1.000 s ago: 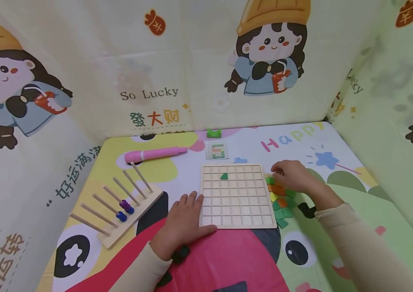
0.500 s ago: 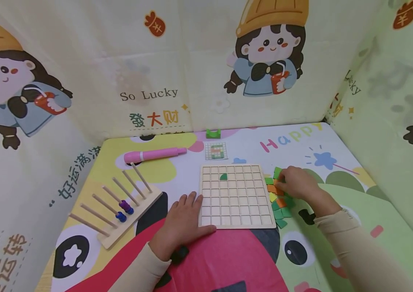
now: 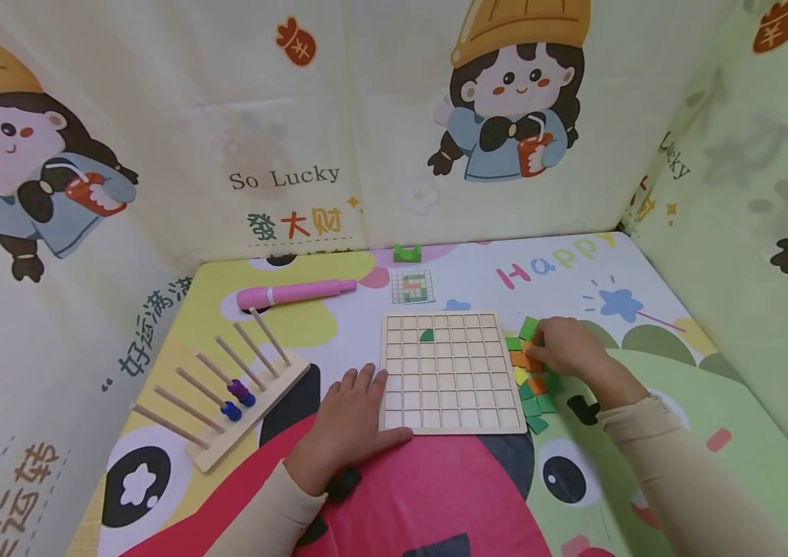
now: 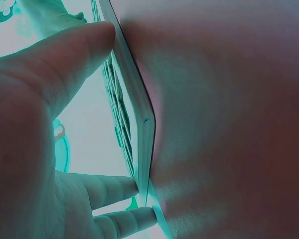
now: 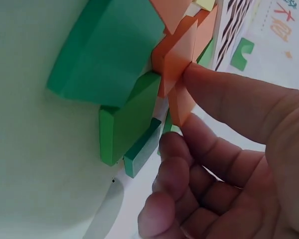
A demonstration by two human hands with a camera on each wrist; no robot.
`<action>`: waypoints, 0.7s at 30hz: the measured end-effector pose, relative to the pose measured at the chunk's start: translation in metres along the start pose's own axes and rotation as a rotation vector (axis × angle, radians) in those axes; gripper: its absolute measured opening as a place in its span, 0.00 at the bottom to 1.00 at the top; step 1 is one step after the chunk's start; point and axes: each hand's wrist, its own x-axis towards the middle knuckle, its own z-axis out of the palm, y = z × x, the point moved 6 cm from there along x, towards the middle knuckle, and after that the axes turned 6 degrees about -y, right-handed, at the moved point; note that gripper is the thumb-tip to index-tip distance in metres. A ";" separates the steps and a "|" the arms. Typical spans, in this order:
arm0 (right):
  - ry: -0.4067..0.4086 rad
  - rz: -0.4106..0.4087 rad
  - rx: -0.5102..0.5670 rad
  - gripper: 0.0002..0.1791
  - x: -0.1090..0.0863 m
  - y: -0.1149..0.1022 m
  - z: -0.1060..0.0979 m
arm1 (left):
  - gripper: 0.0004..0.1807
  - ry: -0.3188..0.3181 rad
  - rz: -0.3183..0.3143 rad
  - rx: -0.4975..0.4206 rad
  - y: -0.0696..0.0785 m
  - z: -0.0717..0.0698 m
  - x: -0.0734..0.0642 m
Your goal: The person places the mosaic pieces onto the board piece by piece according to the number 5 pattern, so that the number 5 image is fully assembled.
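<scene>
A wooden grid board point(image 3: 453, 387) lies mid-table, a dark green quarter-round piece point(image 3: 426, 336) in one of its upper cells. My left hand point(image 3: 352, 425) rests at the board's lower left corner, fingers spread; its thumb point(image 4: 84, 45) touches one edge and the fingertips another. Right of the board lies a loose heap of green, orange and yellow tiles point(image 3: 539, 404). Over the heap's upper part, my right hand point(image 3: 570, 352) has curled fingers, with thumb and index finger pinching an orange tile point(image 5: 179, 103). Green tiles point(image 5: 132, 117) lie close beside the fingertips.
A small pattern card point(image 3: 412, 287) lies beyond the board, with a green notched block point(image 3: 408, 254) behind it. To the left are a pink pen-like tube point(image 3: 296, 294) and a pegged wooden rack point(image 3: 248, 418) with blue and purple beads. Printed cloth walls point(image 3: 380, 116) enclose the table.
My right hand has shifted slightly right and down from the board's upper right edge onto the orange tiles, uncovering a light green tile. My left hand has stayed at the board.
</scene>
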 end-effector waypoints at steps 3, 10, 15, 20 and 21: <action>0.022 -0.016 0.027 0.11 0.001 -0.002 0.000 | 0.60 -0.002 -0.001 -0.005 0.000 0.000 0.000; 0.075 -0.072 0.057 0.09 -0.001 -0.005 0.000 | 0.60 -0.009 -0.003 -0.016 0.000 -0.001 -0.001; 0.083 -0.091 0.109 0.08 -0.003 -0.005 -0.001 | 0.60 -0.009 -0.006 -0.018 -0.001 -0.002 -0.001; 0.114 -0.104 0.143 0.09 -0.005 -0.007 -0.005 | 0.60 -0.014 -0.005 -0.021 0.000 -0.001 -0.001; 0.123 -0.106 0.148 0.10 -0.005 -0.008 -0.006 | 0.60 -0.017 -0.005 -0.022 0.000 -0.001 -0.001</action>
